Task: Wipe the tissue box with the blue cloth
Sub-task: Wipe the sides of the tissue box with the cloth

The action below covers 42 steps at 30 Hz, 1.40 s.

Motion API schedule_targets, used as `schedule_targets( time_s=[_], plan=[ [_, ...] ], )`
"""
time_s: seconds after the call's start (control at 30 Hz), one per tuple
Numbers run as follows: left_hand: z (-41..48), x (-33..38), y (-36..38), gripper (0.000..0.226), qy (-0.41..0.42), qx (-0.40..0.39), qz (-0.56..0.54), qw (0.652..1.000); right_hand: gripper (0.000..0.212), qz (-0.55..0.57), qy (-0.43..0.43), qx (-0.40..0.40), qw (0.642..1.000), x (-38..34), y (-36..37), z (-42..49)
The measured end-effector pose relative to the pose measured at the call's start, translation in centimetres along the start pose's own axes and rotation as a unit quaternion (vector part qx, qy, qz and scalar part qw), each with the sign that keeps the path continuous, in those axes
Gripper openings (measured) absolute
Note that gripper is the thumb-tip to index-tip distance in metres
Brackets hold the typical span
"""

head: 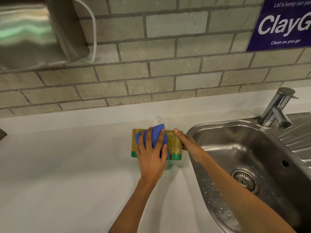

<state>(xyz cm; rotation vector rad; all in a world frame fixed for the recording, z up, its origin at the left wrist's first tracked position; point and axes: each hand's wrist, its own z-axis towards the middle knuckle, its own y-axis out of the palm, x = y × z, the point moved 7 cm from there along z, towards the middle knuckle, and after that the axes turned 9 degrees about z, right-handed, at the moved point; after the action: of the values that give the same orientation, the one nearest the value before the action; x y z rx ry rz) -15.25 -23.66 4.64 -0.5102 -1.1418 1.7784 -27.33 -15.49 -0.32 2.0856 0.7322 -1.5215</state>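
Note:
A yellow tissue box (175, 143) with a green lower band stands on the white counter (67, 165), just left of the sink. A white tissue (157, 121) pokes out of its top. My left hand (150, 153) lies flat on the box's front and top, pressing the blue cloth (157, 132) against it. The cloth covers the box's left and middle part. My right hand (188, 142) grips the box's right end, thumb on the top edge. A brownish streak shows on the box front, right of the cloth.
A steel sink (252, 148) with a wet basin and drain lies right of the box, its tap (277, 108) at the back. A steel dispenser (33, 31) hangs on the brick wall at upper left. A purple sign (282, 24) is at upper right.

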Motion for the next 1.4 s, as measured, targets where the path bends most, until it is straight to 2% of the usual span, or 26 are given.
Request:
schedule_targets(
  time_s=[0.1, 0.2, 0.27, 0.37, 0.5, 0.6, 0.7, 0.77, 0.83, 0.9, 0.97, 1.13, 1.2, 1.3, 1.4],
  plan=[
    [-0.3, 0.0, -0.2, 0.057, 0.016, 0.001, 0.007, 1.000, 0.098, 0.004, 0.003, 0.003, 1.000, 0.2, -0.1, 0.0],
    [-1.5, -0.6, -0.3, 0.045, 0.055, 0.042, 0.018, 0.997, 0.092, 0.015, 0.007, 0.009, 1.000, 0.2, -0.2, 0.0],
    [-1.9, -1.8, -0.4, 0.045, 0.026, 0.057, 0.007, 0.998, 0.080, 0.018, 0.014, 0.009, 1.000, 0.2, -0.3, 0.1],
    [-1.3, -2.8, -1.1, 0.044, -0.071, 0.061, -0.028, 0.995, 0.069, 0.016, 0.027, 0.005, 1.000, 0.4, -0.3, 0.4],
    [-0.2, -0.3, -1.4, 0.046, -0.096, 0.017, -0.048, 0.994, 0.079, 0.015, 0.029, 0.014, 0.999, 0.3, -0.2, 0.5],
    [-0.9, 0.8, -0.6, 0.049, -0.064, -0.011, -0.039, 0.997, 0.083, 0.013, 0.028, 0.013, 0.999, 0.2, -0.2, 0.5],
    [-2.2, -0.1, 0.1, 0.058, -0.017, -0.005, -0.027, 0.999, 0.092, 0.012, 0.028, 0.014, 0.999, 0.2, -0.4, 0.5],
    [-2.1, -0.9, 0.1, 0.058, -0.035, -0.001, -0.028, 0.999, 0.089, 0.017, 0.028, 0.013, 0.999, 0.2, -0.3, 0.5],
    [-1.3, -0.7, -0.2, 0.047, -0.086, -0.007, -0.041, 0.995, 0.080, 0.019, 0.033, 0.015, 0.999, 0.2, -0.2, 0.4],
    [-0.6, 0.5, -0.2, 0.044, -0.115, -0.033, -0.060, 0.991, 0.087, 0.018, 0.038, 0.025, 0.999, 0.4, -0.3, 0.5],
    [-0.8, 1.8, 0.0, 0.045, -0.092, -0.047, -0.060, 0.993, 0.092, 0.014, 0.039, 0.032, 0.999, 0.4, -0.3, 0.6],
    [-3.4, 1.6, 1.3, 0.051, 0.015, -0.021, -0.008, 1.000, 0.071, 0.014, 0.035, 0.019, 0.999, 0.0, -0.3, 0.5],
    [-3.7, 0.5, 1.5, 0.050, 0.032, 0.006, 0.011, 0.999, 0.068, 0.010, 0.036, 0.016, 0.999, 0.1, -0.4, 0.6],
    [-3.6, -2.5, 1.1, 0.044, -0.001, 0.051, 0.012, 0.999, 0.065, -0.003, 0.037, 0.018, 0.999, 0.3, -0.7, 0.9],
    [-2.5, -4.0, 0.5, 0.047, -0.040, 0.043, 0.006, 0.998, 0.072, -0.008, 0.038, 0.023, 0.999, 0.4, -0.9, 0.9]
  ],
)
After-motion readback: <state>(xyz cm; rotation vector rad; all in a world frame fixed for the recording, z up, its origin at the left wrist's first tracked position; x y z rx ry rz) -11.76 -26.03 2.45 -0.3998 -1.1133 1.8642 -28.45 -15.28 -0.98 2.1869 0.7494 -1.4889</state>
